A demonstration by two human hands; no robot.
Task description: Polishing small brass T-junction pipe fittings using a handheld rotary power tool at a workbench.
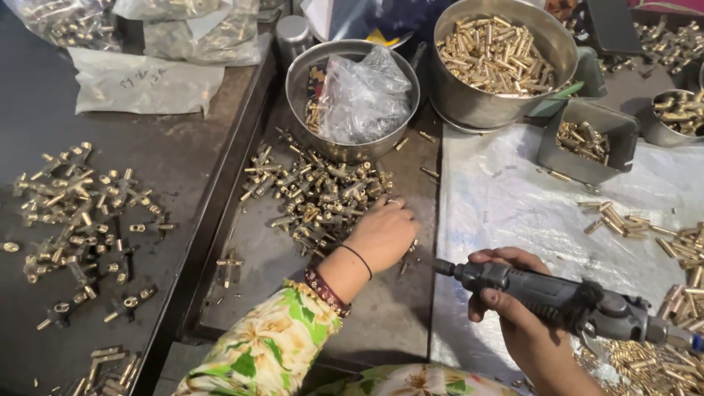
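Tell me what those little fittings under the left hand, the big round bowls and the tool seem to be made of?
The fittings look like brass: yellow-gold, shiny, with some silvery parts. The bowls look like steel, judging by their grey, brushed, reflective walls. The tool in the right hand seems dark plastic with a metal tip, though the casing is hard to judge. The left hand rests on the fittings.

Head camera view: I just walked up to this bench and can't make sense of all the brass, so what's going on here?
A person sits at a dark worktable. Their left hand reaches into a pile of small brass fittings in front of a steel bowl holding a plastic bag. Their right hand grips a grey handheld power tool, tip pointing left toward the pile. A bigger steel bowl of brass pieces stands behind, and more fittings lie spread at the far left.
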